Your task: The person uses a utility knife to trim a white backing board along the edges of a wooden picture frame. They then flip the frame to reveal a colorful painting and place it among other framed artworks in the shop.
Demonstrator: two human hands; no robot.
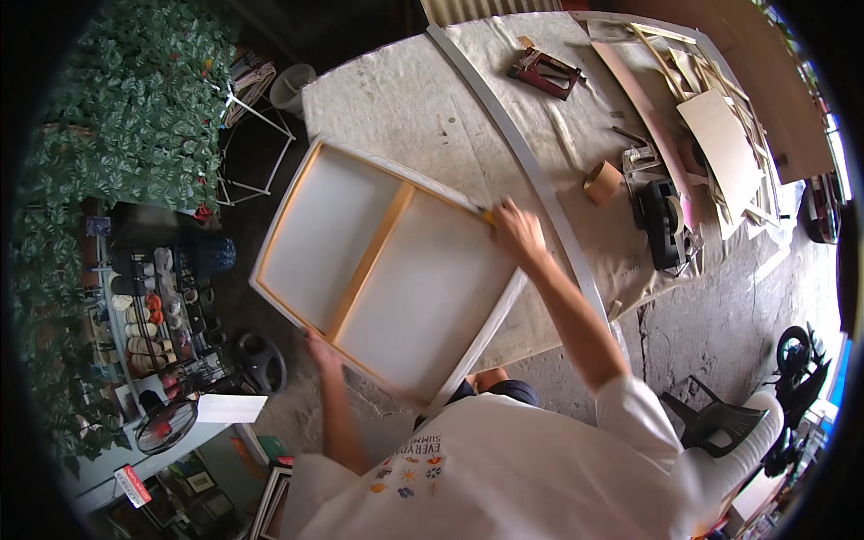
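A white stretched canvas (423,288) is tilted with its back toward me, showing its wooden frame and a wooden crossbar (371,259). One corner side of it is over the table and the rest hangs over the near edge. My left hand (324,353) grips its lower left edge, fingers partly hidden by the frame. At the upper right edge, my right hand (519,232) is closed around a small yellow tool (487,216), its tip against the canvas edge. Most of that tool is hidden in the fist, so I cannot tell its exact kind.
On the cloth-covered table (387,90) lie a long metal straightedge (513,144), a dark red staple gun (546,74), a brown tape roll (602,183), a black tape dispenser (664,225) and wood strips (751,117). A shoe rack (144,315) stands left; a dark chair (715,418) stands right.
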